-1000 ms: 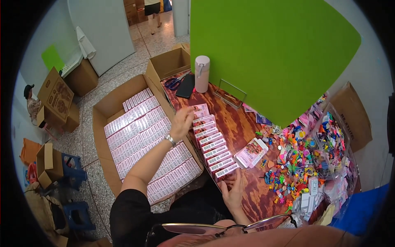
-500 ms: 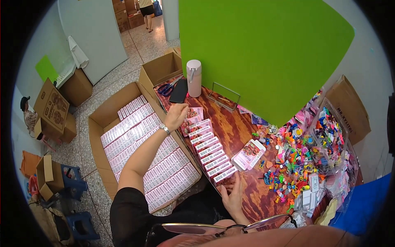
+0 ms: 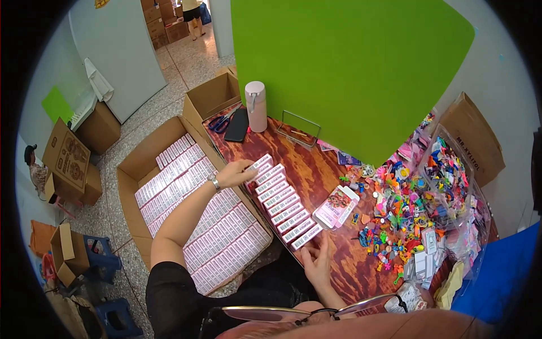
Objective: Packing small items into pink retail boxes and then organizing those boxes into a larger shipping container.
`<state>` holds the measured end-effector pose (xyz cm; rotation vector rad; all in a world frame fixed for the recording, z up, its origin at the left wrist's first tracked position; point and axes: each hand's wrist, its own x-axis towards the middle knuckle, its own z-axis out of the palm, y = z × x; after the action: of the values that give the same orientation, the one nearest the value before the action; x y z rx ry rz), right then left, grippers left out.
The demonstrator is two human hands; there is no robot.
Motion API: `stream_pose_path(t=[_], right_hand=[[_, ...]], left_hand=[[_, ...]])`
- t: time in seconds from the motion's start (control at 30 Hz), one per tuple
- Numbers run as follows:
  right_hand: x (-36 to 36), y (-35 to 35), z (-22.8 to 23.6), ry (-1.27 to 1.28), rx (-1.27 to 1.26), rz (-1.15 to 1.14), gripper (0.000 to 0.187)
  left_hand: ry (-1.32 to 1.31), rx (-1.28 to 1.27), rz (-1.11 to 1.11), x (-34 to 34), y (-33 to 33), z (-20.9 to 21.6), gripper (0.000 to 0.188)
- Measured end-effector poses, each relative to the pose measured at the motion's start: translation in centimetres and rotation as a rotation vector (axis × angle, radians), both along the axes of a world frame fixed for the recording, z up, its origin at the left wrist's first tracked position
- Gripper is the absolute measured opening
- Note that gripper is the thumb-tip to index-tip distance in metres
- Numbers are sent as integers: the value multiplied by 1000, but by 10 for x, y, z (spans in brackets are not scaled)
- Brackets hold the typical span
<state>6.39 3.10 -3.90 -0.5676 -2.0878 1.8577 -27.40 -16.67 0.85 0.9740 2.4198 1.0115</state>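
Observation:
A row of small pink-and-white boxes (image 3: 282, 204) stands on edge along the left side of the table, in line from far to near. My left hand (image 3: 234, 174) is at the row's far end, its fingers curled against the far small box (image 3: 263, 164). At the near end, my right hand (image 3: 317, 263) rests beside the last box, fingers extended and apart, the fingertips close to it or touching it. To the right of the row lies a flat pink box (image 3: 336, 207) with a white flap. A large open carton (image 3: 131, 217) at the left holds several packed rows of similar boxes.
A heap of small colourful plastic toys (image 3: 403, 209) covers the table's right side. Toward the back stand a pink bottle (image 3: 257, 107), a black phone (image 3: 236, 125), scissors (image 3: 220, 122) and a wire stand (image 3: 299, 129). A green board (image 3: 350, 73) rises behind. Another person (image 3: 193, 17) stands beyond the doorway.
My left hand has come nearer along the row. The far boxes, leaning back before, now stand up against the others. My right hand has stayed at the near end.

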Motion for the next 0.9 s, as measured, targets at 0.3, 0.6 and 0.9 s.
stream_pose_path(t=[0.3, 0.6, 0.9], right_hand=[[11, 13, -17, 15, -51, -92, 77], [111, 39, 17, 126, 434, -243, 81], [155, 43, -24, -21, 535, -307, 89]], left_hand=[[-30, -32, -91, 60, -2, 17, 72], [-20, 410, -307, 149, 18, -3, 86], [137, 266, -292, 180, 25, -36, 92]])
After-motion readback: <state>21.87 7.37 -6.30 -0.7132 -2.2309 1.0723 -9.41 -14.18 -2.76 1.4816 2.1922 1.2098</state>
